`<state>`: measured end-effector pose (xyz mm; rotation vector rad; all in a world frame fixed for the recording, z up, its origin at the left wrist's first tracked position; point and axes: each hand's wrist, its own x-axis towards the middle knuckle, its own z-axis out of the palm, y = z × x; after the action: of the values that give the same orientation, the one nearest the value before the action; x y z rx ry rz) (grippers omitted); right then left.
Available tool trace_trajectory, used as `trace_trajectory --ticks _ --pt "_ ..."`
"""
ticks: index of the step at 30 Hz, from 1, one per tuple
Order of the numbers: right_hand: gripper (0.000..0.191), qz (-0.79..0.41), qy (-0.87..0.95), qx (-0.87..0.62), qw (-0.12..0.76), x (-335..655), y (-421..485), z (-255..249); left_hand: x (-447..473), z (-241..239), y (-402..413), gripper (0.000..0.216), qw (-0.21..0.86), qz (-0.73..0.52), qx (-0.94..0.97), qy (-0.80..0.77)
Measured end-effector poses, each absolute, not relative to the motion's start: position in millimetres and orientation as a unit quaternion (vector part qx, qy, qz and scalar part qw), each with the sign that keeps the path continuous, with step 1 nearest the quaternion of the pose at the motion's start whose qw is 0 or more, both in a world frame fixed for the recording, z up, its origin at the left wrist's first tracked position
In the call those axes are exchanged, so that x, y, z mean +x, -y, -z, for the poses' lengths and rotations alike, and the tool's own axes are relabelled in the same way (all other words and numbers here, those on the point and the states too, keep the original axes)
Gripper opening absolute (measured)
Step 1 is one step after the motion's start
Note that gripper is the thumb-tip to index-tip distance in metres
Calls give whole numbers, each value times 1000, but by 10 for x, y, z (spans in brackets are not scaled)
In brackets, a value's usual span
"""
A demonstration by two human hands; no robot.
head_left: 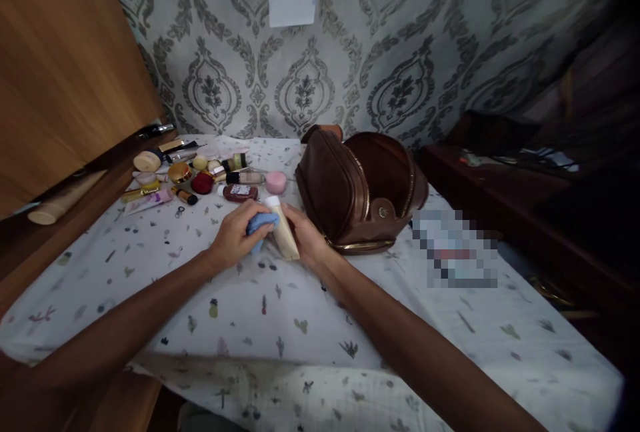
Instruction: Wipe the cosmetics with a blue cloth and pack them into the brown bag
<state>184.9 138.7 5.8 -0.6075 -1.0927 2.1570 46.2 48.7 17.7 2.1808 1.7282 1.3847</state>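
Observation:
My left hand (239,233) is closed around a crumpled blue cloth (261,224), which presses against the side of a tube. That cream-coloured tube (284,235) with a white cap is gripped by my right hand (309,235), tilted with its cap end up and away from me. Just beyond my hands lie a bottle of reddish-brown liquid (241,193) with a label and a round pink jar (275,183). Close to my right hand stands a brown leather bag (333,185), its zipped top gaping.
Several cosmetics, among them a red round case (202,183), a gold-rimmed compact (179,173) and a pink-white tube (149,201), cluster at the back left. A wooden panel (65,65) rises at left. A blurred-out item (455,249) lies right on the patterned cloth (240,325).

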Motion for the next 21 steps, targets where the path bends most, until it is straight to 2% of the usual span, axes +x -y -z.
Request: trace_trajectory --ticks 4,13,17,21 --pt "38 -846 386 -230 286 1863 -1324 -98 379 -205 -523 19 23 -470 641 -606" --pt "39 -836 363 -198 360 1900 -1455 -100 445 -148 -519 23 121 -406 668 -612" --pt "51 -848 342 -194 356 1909 -1516 -82 435 -135 -537 27 205 -393 661 -606" --pt "55 -851 343 -191 349 1909 -1520 -91 388 -134 -562 35 350 -419 622 -561"
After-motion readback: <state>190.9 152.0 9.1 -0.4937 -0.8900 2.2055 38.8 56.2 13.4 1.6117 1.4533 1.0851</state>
